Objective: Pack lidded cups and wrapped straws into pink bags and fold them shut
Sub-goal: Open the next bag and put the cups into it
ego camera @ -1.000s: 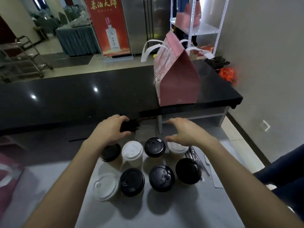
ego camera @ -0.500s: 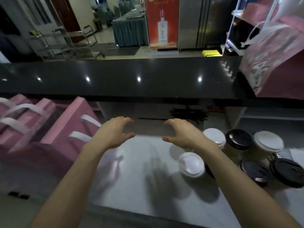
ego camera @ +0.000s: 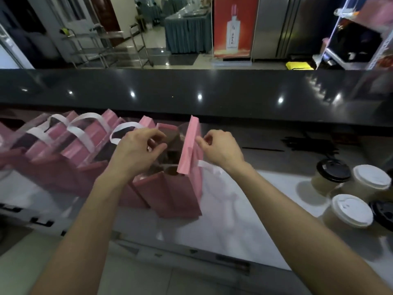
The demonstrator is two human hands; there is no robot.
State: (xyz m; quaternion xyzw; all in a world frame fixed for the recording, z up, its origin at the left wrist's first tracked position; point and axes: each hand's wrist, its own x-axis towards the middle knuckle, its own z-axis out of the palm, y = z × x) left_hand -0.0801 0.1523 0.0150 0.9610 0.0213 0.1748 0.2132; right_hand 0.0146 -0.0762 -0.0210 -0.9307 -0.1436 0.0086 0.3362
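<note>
An open pink bag (ego camera: 180, 194) with white handles stands at the middle of the white worktop. My left hand (ego camera: 136, 152) pinches its left top edge. The bag's right flap is pinched by my right hand (ego camera: 221, 149), and the mouth is held apart between them. A brown divider shows inside. At the right stand lidded cups: one with a black lid (ego camera: 331, 170) and two with white lids (ego camera: 371, 177), (ego camera: 350, 210). Black wrapped straws (ego camera: 308, 143) lie behind them, under the counter's edge.
A row of more pink bags (ego camera: 63, 145) stands to the left of the held one. A glossy black counter (ego camera: 191, 92) runs across behind the worktop (ego camera: 244, 220). The worktop's front edge lies just below my forearms.
The view has swung left from the cups to the bags. Both hands, which hung free over the worktop, have reached a pink bag and taken hold of its top edges.
</note>
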